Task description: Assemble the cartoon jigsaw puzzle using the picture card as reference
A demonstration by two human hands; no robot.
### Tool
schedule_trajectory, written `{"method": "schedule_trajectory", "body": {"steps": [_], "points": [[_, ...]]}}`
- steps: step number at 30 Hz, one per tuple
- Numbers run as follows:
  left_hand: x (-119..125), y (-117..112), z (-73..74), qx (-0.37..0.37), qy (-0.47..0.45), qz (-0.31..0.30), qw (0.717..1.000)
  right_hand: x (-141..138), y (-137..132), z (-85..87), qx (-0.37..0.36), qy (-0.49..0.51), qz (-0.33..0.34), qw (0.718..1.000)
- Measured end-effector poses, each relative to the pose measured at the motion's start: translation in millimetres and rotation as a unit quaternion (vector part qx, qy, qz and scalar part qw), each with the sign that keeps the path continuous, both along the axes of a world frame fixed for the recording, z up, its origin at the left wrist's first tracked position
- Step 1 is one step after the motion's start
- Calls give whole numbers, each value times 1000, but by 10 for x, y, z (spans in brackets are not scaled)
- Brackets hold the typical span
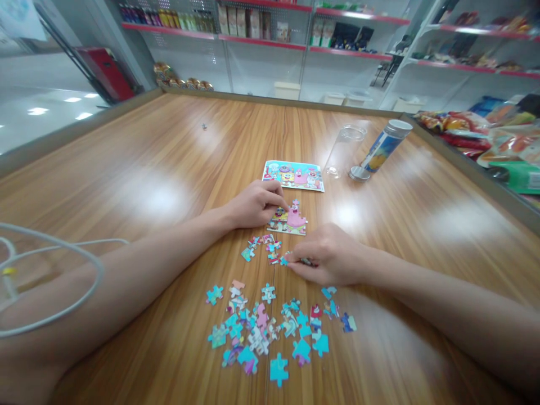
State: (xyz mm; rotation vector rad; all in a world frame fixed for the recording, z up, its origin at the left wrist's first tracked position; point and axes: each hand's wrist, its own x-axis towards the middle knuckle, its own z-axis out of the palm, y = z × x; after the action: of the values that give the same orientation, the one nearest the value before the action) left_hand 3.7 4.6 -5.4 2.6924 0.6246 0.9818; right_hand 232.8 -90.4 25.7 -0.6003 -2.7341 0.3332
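My left hand (256, 203) is closed, its bent fingertips pressing on the upper left of a joined puzzle section (297, 221) that shows a pink and a yellow cartoon figure. Just beyond it lies a picture card (295, 175) with the same figures. My right hand (327, 256) pinches a small blue puzzle piece (284, 260) between thumb and fingers, low over the table. Beneath its fingers, other pieces are partly hidden. To its left are several loose pieces (248, 253). Nearer to me spreads a larger scatter of mostly blue pieces (302, 350).
A clear plastic tube (346, 149) stands beyond the card, beside a blue-labelled canister (387, 146) and a round metal lid (359, 173). A white cable (99, 270) loops over my left forearm. Packaged snacks (506, 135) lie past the table's right edge; shelves (265, 40) stand behind.
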Motion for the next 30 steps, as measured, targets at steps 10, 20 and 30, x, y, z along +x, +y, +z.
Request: {"method": "schedule_trajectory", "body": {"steps": [10, 20, 30], "points": [[12, 21, -17, -16, -6, 1, 1000, -29, -181, 37, 89, 38, 152, 984], [25, 7, -4, -6, -3, 1, 1000, -108, -384, 55, 73, -7, 175, 982], [29, 25, -21, 4, 3, -1, 1000, -115, -383, 38, 66, -40, 162, 984]]}}
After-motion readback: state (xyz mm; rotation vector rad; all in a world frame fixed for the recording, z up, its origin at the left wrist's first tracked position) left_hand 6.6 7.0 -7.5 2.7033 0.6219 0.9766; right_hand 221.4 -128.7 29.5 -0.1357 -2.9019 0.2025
